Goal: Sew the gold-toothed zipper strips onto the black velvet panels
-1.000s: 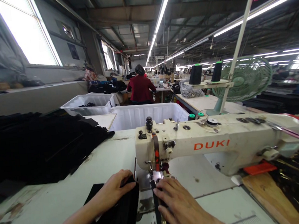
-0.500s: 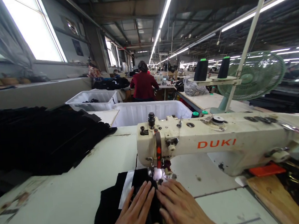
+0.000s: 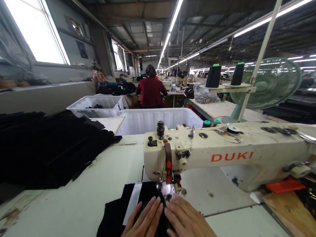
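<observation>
A sewing machine (image 3: 205,155) marked DUKI stands across the white table, its small lamp lighting the needle area. Black fabric (image 3: 108,218) with a pale strip (image 3: 132,203) along it lies under the left side of the machine head, its far edge at the presser foot. My left hand (image 3: 142,223) rests flat on this fabric, fingers stretched forward. Beside it, my right hand (image 3: 187,219) lies with fingers extended at the fabric's right edge, just in front of the needle. Part of the fabric between and under the hands is hidden, with small brassy bits showing there.
A large stack of black fabric pieces (image 3: 39,151) covers the table's left. White plastic bins (image 3: 158,118) stand behind the machine. Thread cones (image 3: 213,76) and a green fan (image 3: 265,83) are at right. A person in a dark red top (image 3: 150,91) sits ahead, back turned.
My view has shifted slightly. Both hands stay flat on the black fabric near the needle, seen a little lower; the right hand sits slightly closer to the left.
</observation>
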A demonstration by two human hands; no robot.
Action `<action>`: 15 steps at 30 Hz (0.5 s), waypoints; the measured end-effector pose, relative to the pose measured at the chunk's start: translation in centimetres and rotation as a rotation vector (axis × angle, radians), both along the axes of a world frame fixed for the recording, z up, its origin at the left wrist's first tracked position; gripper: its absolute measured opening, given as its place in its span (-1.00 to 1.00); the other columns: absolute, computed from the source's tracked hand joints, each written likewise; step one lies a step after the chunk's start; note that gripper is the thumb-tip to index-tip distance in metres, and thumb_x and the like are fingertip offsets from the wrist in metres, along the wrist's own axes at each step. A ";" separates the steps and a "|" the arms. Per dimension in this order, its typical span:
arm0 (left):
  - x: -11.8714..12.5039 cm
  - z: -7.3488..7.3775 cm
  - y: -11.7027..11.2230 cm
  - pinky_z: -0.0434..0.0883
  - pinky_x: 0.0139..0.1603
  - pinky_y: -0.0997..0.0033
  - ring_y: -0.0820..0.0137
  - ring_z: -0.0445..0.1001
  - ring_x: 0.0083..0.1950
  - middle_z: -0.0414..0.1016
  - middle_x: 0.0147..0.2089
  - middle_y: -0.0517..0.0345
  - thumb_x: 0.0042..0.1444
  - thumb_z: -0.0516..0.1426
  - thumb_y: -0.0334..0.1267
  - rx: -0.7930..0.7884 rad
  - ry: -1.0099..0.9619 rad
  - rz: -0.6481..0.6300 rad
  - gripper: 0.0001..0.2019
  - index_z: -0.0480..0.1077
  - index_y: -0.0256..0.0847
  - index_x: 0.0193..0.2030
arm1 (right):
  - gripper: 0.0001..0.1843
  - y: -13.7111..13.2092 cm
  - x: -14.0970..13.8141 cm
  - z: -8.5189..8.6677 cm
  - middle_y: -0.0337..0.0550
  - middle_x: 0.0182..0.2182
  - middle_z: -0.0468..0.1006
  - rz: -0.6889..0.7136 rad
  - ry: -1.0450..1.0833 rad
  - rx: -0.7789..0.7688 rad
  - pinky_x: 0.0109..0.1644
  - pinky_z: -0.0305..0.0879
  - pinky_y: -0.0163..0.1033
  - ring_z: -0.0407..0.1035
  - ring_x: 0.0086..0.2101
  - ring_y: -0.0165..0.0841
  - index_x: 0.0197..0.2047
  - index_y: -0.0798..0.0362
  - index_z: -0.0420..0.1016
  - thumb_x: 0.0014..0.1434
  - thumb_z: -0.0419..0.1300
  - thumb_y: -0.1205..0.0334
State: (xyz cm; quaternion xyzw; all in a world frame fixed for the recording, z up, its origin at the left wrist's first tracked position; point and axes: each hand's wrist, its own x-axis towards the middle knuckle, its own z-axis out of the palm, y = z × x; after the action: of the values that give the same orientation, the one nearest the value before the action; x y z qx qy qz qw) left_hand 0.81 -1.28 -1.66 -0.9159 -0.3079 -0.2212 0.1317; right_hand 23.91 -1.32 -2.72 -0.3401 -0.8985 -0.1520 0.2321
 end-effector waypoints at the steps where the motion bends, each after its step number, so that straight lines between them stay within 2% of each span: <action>1: 0.0 0.1 0.1 0.35 0.27 0.27 0.20 0.38 0.30 0.30 0.36 -0.03 0.39 0.08 0.01 -0.005 0.009 -0.005 -0.22 -0.25 -0.23 0.54 | -0.61 0.0 0.0 -0.2 0.01 0.10 0.54 0.003 -0.001 0.007 0.15 0.43 -0.14 0.44 0.08 -0.12 0.16 0.20 0.44 0.38 0.11 0.15; 7: -0.3 1.2 -0.1 0.37 0.25 0.23 0.16 0.38 0.29 0.28 0.38 0.01 0.31 0.19 0.00 -0.130 0.018 0.020 -0.15 -0.22 -0.12 0.54 | -0.66 0.1 -0.7 -1.2 -0.03 0.00 0.61 -0.045 0.142 0.055 0.17 0.39 -0.17 0.46 0.05 -0.17 0.05 0.13 0.47 0.32 0.19 0.09; 10: -0.3 1.8 -0.2 0.40 0.23 0.22 0.13 0.37 0.30 0.27 0.38 -0.01 0.28 0.22 0.00 -0.157 0.022 0.019 -0.11 -0.23 -0.14 0.54 | -0.67 0.1 -1.0 -1.2 -0.09 -0.03 0.62 -0.051 0.208 0.057 0.15 0.41 -0.22 0.48 0.02 -0.20 0.03 0.10 0.48 0.30 0.21 0.08; 15: -0.2 1.5 0.1 0.44 0.18 0.22 0.12 0.38 0.29 0.26 0.38 -0.01 0.28 0.23 -0.02 -0.136 0.022 0.013 -0.05 -0.33 -0.17 0.54 | -0.65 0.2 -0.9 -1.1 -0.10 -0.05 0.63 -0.039 0.230 0.087 0.12 0.43 -0.22 0.50 -0.02 -0.20 0.03 0.12 0.50 0.33 0.19 0.05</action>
State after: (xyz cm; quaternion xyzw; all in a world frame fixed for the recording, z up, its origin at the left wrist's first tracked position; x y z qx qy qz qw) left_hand 0.57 -1.15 -0.12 -0.9230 -0.3269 -0.1889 0.0738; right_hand 22.99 -1.11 -3.82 -0.3625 -0.8517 -0.1553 0.3451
